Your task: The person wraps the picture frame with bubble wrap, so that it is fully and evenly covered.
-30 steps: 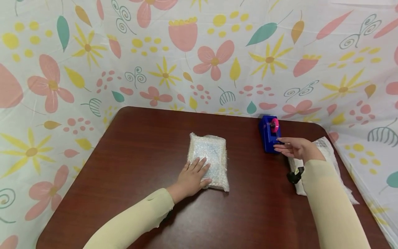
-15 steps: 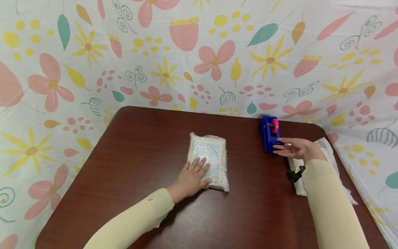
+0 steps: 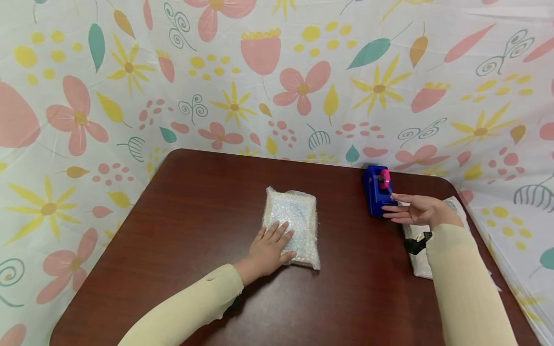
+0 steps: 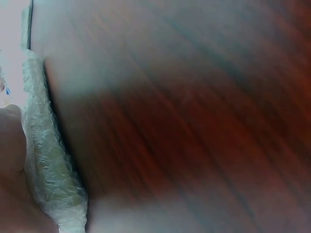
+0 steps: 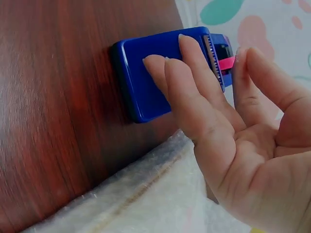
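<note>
A flat package [image 3: 298,209] in bubble wrap lies mid-table in the head view. My left hand [image 3: 267,250] rests on its lower left part, fingers spread and straight. At the back right stands a blue tape dispenser [image 3: 374,194] with a pink roll core [image 3: 384,179]. Beside its toothed cutter, my right hand [image 5: 218,111] pinches the end of clear tape [image 5: 236,57] between thumb and index finger. The other fingers reach across the dispenser's blue body in the right wrist view. The left wrist view shows the package's wrapped edge and part of the left hand.
A second bubble-wrapped package [image 3: 421,264] lies near the table's right edge, partly under the right forearm. The brown table [image 3: 207,192] meets a floral curtain [image 3: 242,115] at the back and sides.
The head view has shifted slightly, lowering everything a little in the picture. The left hand stays on the package. The right hand's pinching fingers have moved very slightly right at the dispenser.
</note>
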`<action>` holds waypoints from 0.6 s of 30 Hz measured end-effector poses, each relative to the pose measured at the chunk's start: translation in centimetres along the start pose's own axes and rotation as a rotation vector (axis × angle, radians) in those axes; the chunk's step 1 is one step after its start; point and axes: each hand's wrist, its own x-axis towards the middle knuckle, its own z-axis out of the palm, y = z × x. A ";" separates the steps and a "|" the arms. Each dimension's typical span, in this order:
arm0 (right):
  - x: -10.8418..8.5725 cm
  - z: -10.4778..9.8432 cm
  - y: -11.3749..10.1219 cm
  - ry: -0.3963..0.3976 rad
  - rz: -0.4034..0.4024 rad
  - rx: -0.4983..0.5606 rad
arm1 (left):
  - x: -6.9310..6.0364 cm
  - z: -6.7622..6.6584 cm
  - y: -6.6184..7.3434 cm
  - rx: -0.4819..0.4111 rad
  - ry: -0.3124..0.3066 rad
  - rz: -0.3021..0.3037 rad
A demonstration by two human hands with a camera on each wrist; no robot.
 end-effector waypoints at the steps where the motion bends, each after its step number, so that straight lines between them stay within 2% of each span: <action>1: -0.1 0.0 0.0 0.000 0.000 -0.011 | 0.0 0.0 0.0 0.000 0.004 0.000; 8: -0.3 0.5 0.1 0.025 -0.009 -0.067 | 0.1 0.2 0.0 -0.002 0.019 0.002; 11: -0.2 0.3 0.4 -0.012 -0.036 -0.093 | 0.2 0.2 -0.1 -0.003 0.029 0.004; 13: -0.2 -0.1 0.8 -0.112 -0.081 -0.141 | 0.2 0.3 -0.1 -0.009 0.031 0.004; 18: 0.1 -1.6 2.7 -0.552 -0.222 -0.180 | 0.2 0.6 -0.1 -0.002 0.038 0.003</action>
